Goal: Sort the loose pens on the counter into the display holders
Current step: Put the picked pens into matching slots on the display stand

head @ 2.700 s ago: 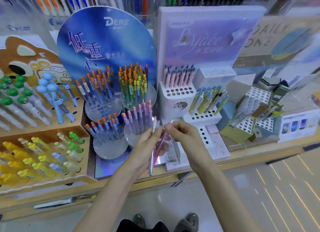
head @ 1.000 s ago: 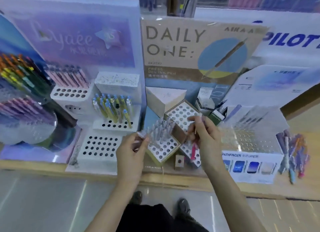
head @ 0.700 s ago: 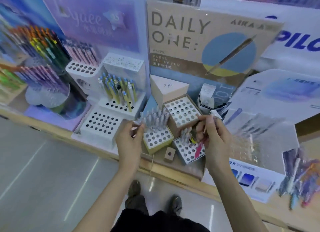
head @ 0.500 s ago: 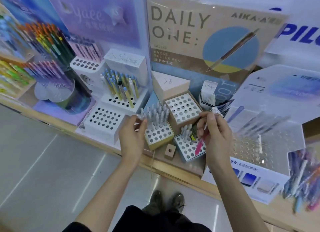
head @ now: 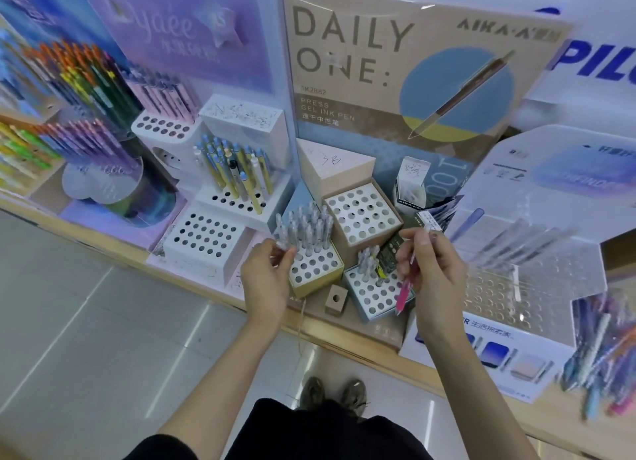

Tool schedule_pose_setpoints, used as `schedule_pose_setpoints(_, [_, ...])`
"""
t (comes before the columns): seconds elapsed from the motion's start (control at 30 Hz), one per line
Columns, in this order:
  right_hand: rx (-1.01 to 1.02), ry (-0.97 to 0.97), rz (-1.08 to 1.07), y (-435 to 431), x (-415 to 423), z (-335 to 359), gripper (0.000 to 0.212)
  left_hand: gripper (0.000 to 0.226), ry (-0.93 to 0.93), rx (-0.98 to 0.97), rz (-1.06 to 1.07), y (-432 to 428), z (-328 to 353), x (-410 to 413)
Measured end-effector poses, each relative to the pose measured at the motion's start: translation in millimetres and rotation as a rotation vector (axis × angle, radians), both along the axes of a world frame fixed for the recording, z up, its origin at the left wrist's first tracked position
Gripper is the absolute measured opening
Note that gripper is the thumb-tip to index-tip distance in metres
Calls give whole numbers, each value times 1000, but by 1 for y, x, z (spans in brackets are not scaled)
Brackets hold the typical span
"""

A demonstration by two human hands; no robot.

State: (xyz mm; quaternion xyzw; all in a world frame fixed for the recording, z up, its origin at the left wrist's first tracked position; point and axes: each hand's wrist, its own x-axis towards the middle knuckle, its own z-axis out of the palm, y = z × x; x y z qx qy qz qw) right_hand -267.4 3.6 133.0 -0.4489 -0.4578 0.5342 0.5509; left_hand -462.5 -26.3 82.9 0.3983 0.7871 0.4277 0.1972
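Observation:
My left hand (head: 266, 275) pinches a clear grey pen (head: 280, 236) at the left edge of a yellow-sided holder (head: 311, 287) that stands half full of the same grey pens. My right hand (head: 435, 273) grips a pink pen (head: 403, 292), tip down, over the right side of a low blue-sided holder (head: 373, 298) with a few grey pens at its back. A tan holder (head: 361, 215) behind them has only bare holes. A heap of loose pens (head: 602, 349) lies on the counter at the far right.
A clear acrylic holder (head: 506, 287) with several clear pens stands right of my right hand. White stepped holders (head: 206, 236) with blue-yellow pens (head: 241, 170) are to the left. The "Daily One" board (head: 395, 74) rises behind. A small tan block (head: 335, 299) sits at the counter edge.
The view has swung right from the round pen displays to the Daily One holders. My left hand now pinches its pen at the grey-pen holder; my right hand still grips the pink pen.

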Motion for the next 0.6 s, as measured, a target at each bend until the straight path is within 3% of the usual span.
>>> schedule_pose_setpoints(0.17, [-22,7,19,-1,-4,-5,22,21,89,-19,21,6,0,5])
schedule_pose_setpoints(0.37, [-33,17,51,-2,-12,-10,34,25,347,-140,-93,13,11,9])
schedule_pose_setpoints(0.5, [-29,24,47,-1,-10,-7,37,28,347,-256,-115,23,14,6])
schedule_pose_setpoints(0.6, [-34,22,38,-4,-9,-7,25,30,297,-258,-111,23,14,5])
